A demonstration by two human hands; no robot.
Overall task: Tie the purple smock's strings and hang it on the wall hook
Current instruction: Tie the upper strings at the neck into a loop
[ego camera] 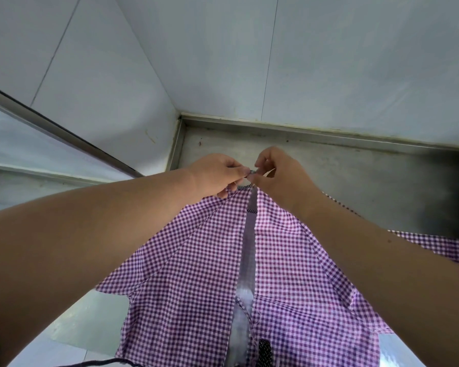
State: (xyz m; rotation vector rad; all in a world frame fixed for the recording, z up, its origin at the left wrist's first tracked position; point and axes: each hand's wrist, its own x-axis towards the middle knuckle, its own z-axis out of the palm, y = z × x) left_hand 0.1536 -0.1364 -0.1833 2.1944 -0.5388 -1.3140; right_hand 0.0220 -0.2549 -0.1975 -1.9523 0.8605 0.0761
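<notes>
A purple-and-white checked smock (pixel 196 274) lies spread flat on a steel counter (pixel 342 176), its two back halves parted by a narrow slit down the middle. At the far end of that slit, by the neckline, my left hand (pixel 217 176) and my right hand (pixel 278 173) meet. Both pinch the thin dark neck strings (pixel 251 172) between thumb and fingertips, the fingertips almost touching. The strings are mostly hidden by my fingers, so I cannot tell whether a knot is there. No wall hook is in view.
White panelled walls (pixel 249 62) form a corner right behind the counter's raised back rim (pixel 302 128). A glass pane in a metal frame (pixel 51 128) runs along the left. A dark blurred shape (pixel 451 194) sits at the right edge. A black cord (pixel 104 362) lies at the near edge.
</notes>
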